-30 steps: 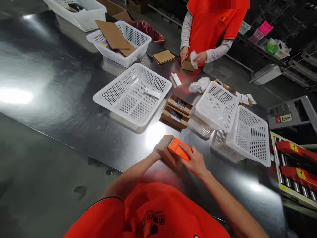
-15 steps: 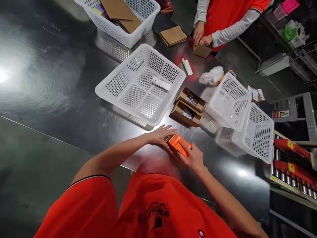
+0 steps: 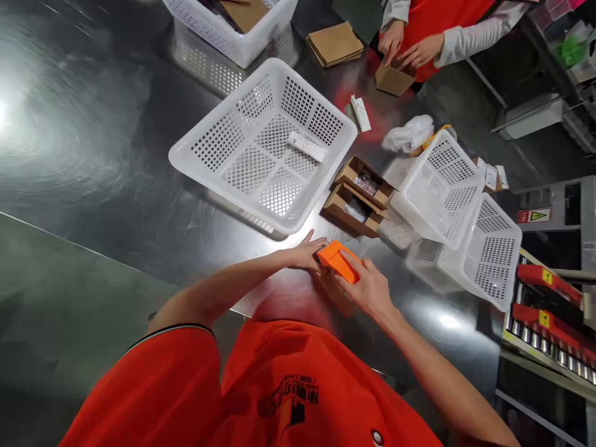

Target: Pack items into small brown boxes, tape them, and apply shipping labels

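Note:
My right hand (image 3: 370,287) grips an orange tape dispenser (image 3: 339,261) and holds it low over the steel table (image 3: 107,155). My left hand (image 3: 305,249) lies just left of it with fingers stretched out, resting on something brown that is mostly hidden under both hands. Just beyond my hands sit two open brown boxes (image 3: 357,197) with shiny packets inside. A large white perforated basket (image 3: 261,143) stands behind my left hand, with a small white carton (image 3: 307,146) lying in it.
Two tilted white baskets (image 3: 459,211) lean together at the right. Another person in orange works a small brown box (image 3: 393,77) at the far edge, near flat cardboard (image 3: 334,43), a white carton (image 3: 360,113) and crumpled plastic (image 3: 407,133). A roller conveyor (image 3: 549,316) stands right.
The brown box seen under the dispenser a second ago is now almost hidden by my hands. My left hand went from gripping it to lying flat. The view tilted downward.

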Demonstrator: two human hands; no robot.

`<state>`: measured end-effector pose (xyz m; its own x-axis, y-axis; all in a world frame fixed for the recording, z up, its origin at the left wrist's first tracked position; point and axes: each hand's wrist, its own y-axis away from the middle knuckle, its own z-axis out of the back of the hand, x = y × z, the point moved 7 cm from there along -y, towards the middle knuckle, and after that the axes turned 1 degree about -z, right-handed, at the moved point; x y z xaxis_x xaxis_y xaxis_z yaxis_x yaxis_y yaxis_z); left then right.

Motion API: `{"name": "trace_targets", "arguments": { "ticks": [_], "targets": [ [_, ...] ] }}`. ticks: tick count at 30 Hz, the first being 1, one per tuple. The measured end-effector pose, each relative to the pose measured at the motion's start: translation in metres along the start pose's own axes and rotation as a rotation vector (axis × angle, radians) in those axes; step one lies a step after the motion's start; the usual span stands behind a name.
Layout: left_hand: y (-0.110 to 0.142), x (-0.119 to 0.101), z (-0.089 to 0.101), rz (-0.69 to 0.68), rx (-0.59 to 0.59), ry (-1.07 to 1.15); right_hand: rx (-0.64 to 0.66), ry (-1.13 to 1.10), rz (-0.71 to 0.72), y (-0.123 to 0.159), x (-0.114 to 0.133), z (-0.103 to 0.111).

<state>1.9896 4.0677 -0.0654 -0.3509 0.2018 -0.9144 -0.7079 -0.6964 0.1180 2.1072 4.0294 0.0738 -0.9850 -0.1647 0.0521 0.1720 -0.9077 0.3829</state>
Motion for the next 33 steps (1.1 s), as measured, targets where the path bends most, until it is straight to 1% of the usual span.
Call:
{"name": "trace_targets", "arguments": {
  "ticks": [3, 6, 8, 10, 13, 15, 18, 20, 22, 24, 26, 29, 31, 33],
  "targets": [
    [0.000, -0.001, -0.003, 0.026, -0.020, 0.020, 0.018, 0.039, 0.018, -0.015, 0.016, 0.017],
    [0.001, -0.001, -0.003, 0.031, -0.024, 0.013, 0.060, 0.060, 0.040, -0.019, 0.026, 0.031],
    [0.002, 0.000, -0.003, 0.016, -0.003, -0.024, 0.091, 0.071, 0.024, -0.013, 0.022, 0.035],
    [0.002, 0.000, -0.003, -0.005, 0.024, -0.069, 0.102, 0.092, 0.009, 0.000, 0.012, 0.035],
    [0.002, -0.002, 0.000, -0.006, 0.055, -0.138, 0.087, 0.144, 0.023, 0.022, -0.006, 0.025],
    [0.004, -0.005, 0.002, 0.003, 0.084, -0.176, 0.084, 0.180, 0.032, 0.032, -0.017, 0.012],
    [0.006, -0.011, 0.005, 0.010, 0.136, -0.213, 0.100, 0.206, 0.035, 0.039, -0.027, -0.010],
    [0.006, -0.014, 0.006, 0.019, 0.169, -0.231, 0.117, 0.217, 0.031, 0.038, -0.028, -0.022],
    [0.005, -0.014, 0.008, 0.032, 0.194, -0.237, 0.139, 0.246, 0.016, 0.035, -0.026, -0.028],
    [0.004, -0.012, 0.009, 0.054, 0.220, -0.212, 0.156, 0.282, 0.001, 0.032, -0.021, -0.030],
    [0.005, -0.012, 0.007, 0.085, 0.242, -0.140, 0.170, 0.307, -0.011, 0.030, -0.016, -0.029],
    [0.010, -0.014, 0.002, 0.146, 0.203, 0.057, 0.190, 0.312, -0.025, 0.029, -0.014, -0.027],
    [0.012, -0.016, -0.004, 0.187, 0.121, 0.160, 0.203, 0.309, -0.022, 0.029, -0.014, -0.026],
    [0.010, -0.015, -0.011, 0.236, 0.022, 0.157, 0.217, 0.309, -0.017, 0.028, -0.013, -0.026]
  ]
}}
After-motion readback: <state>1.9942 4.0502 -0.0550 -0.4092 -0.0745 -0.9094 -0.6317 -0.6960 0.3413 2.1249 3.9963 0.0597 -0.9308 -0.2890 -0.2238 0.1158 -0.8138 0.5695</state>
